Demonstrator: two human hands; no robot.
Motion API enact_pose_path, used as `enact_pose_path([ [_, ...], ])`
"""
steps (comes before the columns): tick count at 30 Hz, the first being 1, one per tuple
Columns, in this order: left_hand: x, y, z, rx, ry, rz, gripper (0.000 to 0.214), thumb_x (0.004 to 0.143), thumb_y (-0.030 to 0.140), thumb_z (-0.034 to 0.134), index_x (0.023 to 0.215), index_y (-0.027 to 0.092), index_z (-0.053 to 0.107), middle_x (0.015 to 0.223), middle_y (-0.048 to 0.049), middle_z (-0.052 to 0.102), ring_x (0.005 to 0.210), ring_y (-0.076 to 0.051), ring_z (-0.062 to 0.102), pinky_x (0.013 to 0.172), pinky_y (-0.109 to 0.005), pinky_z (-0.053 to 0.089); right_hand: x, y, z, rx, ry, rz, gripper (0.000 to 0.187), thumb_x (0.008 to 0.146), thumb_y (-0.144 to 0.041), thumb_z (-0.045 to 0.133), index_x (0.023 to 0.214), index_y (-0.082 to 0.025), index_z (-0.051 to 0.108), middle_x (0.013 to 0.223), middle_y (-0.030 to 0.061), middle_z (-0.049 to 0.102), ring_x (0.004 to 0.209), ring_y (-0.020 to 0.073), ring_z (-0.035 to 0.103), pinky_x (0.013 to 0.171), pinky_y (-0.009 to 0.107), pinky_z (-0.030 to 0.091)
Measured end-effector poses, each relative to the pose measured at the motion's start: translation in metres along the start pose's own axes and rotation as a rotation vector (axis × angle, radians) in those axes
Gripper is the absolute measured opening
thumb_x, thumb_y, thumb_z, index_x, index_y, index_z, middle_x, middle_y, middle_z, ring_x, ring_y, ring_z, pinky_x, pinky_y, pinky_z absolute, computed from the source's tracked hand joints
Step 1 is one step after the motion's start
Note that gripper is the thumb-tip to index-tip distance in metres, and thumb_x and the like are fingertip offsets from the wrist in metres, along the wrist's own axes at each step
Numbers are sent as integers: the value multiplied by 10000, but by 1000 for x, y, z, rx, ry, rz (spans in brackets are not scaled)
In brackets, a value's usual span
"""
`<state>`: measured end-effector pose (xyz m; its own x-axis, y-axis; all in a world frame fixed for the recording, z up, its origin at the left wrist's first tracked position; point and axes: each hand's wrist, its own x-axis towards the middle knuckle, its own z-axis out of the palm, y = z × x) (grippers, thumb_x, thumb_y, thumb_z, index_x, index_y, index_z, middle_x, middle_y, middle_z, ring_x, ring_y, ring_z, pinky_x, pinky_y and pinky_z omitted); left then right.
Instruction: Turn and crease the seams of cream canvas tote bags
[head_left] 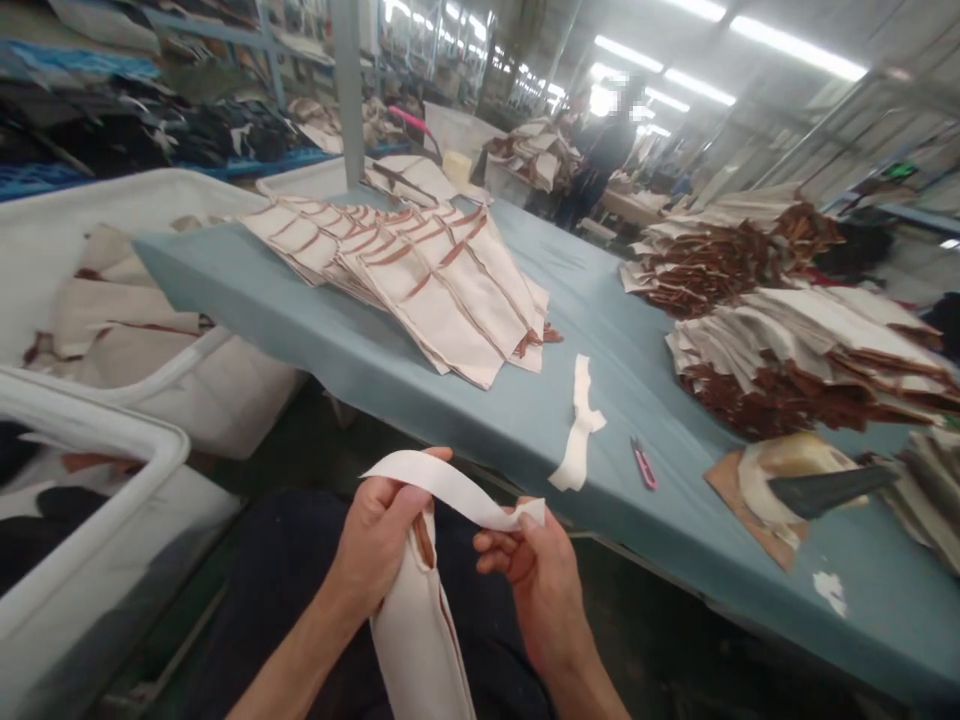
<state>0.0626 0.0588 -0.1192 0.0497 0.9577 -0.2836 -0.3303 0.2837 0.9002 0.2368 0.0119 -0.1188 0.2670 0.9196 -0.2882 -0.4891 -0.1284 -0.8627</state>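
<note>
My left hand (379,535) is closed round the top of a cream fabric piece with brown trim (416,625) that hangs down over my lap. From it a white fabric strip (450,488) arcs to the right. My right hand (536,580) pinches the strip's far end between thumb and fingers. Both hands are below the near edge of the blue-grey table (465,400).
On the table lie a fanned pile of cream pieces (420,275), a loose white strip (579,430), a small pink cutter (643,465), tall stacks of brown-edged pieces (795,350) and a dark tool on a pad (817,490). White bins (112,440) stand at the left. A person stands far back.
</note>
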Motion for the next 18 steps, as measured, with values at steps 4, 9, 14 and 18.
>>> enact_pose_path([
  [4,-17,7,-15,91,20,54,603,757,543,785,1179,120,859,647,-3,738,430,-141,532,430,-244,354,3,5,0,-18,28,11,571,736,-607,1008,989,-203,691,832,13,834,655,191,816,521,233,655],
  [9,-24,9,-12,228,40,109,582,919,618,712,1141,100,857,446,36,596,390,-139,468,430,-235,309,-5,11,-4,-60,11,2,516,808,-614,933,1016,-214,681,858,26,836,676,204,815,543,263,657],
  [14,-36,19,-4,347,-26,166,504,977,577,695,1065,125,899,413,19,604,395,-160,524,459,-246,375,6,8,-33,-418,-12,-12,551,900,-710,792,1072,-195,702,946,101,851,777,251,816,646,342,653],
  [18,-45,33,2,478,-81,284,387,987,474,688,1003,165,920,474,13,651,467,-173,595,532,-260,466,24,-22,-44,-680,117,-200,693,936,-741,689,1345,-181,668,1270,185,841,1075,314,810,919,464,645],
])
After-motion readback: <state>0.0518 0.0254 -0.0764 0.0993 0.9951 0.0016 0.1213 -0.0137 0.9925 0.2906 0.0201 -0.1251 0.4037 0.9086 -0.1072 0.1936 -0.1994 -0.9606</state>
